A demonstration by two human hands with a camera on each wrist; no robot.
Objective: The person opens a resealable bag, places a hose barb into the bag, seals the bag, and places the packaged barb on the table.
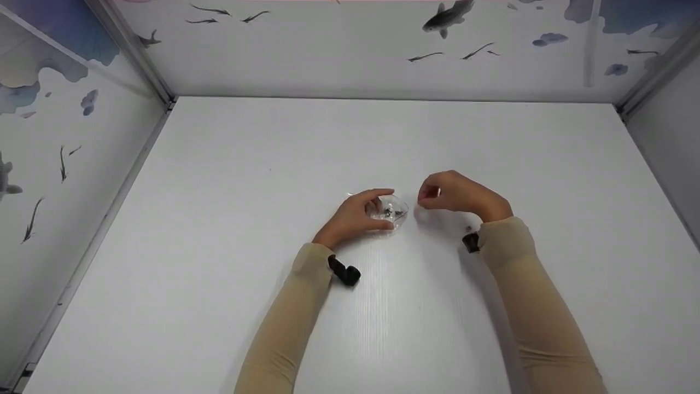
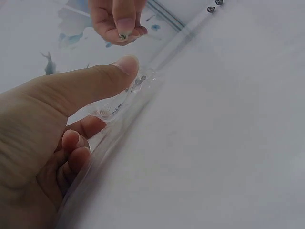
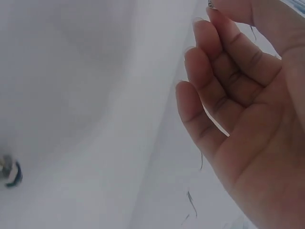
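My left hand [image 1: 355, 216] holds a clear, crinkled plastic bag [image 1: 402, 207], thumb and forefinger to either side of it. Several small dark metal pieces [image 1: 388, 212] show through the plastic. In the left wrist view the thumb lies along the near edge of the bag [image 2: 102, 114], the other fingers curling behind it. To the right and apart from the bag, my right hand [image 1: 459, 194] is raised over the table. Between its thumb and forefinger it pinches a tiny metal piece [image 2: 123, 36]; its other fingers are loosely bent in the right wrist view.
Small loose metal parts [image 2: 211, 9] lie on the white table [image 1: 219, 273], beside the right wrist in the head view. Black wrist cameras [image 1: 345, 272] stick out from both sleeves. Printed panels [image 1: 328, 65] wall the table at the back and left.
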